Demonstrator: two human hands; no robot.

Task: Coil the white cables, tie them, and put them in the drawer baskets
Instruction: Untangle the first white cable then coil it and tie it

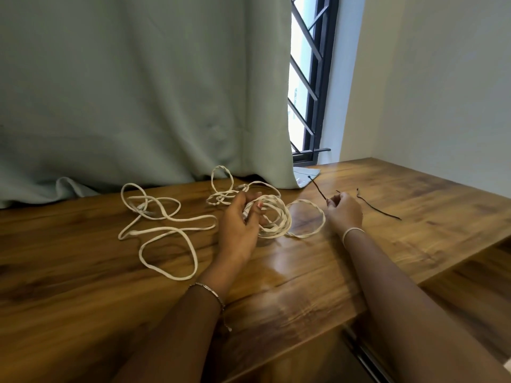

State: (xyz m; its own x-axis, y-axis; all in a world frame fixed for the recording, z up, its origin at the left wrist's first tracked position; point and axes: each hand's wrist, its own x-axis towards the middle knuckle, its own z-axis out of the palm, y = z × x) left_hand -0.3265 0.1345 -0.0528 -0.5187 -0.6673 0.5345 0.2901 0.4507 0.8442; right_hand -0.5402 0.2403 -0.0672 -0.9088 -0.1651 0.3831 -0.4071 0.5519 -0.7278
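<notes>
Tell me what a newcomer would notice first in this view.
Mid wooden table, the left hand grips a coiled white cable, while the right hand beside it pinches a dark tie by one end. To the left a loose white cable sprawls in open loops, and a second dark tie lies right of the right hand.

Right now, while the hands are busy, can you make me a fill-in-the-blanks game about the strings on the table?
1. The left hand holds a coiled cable that is ____ in colour.
2. The right hand pinches a dark tie, and a spare tie lies on the table to the ____ of that hand.
3. The loose cable sprawls to the ____ of the left hand.

Missing words: white, right, left.
</notes>
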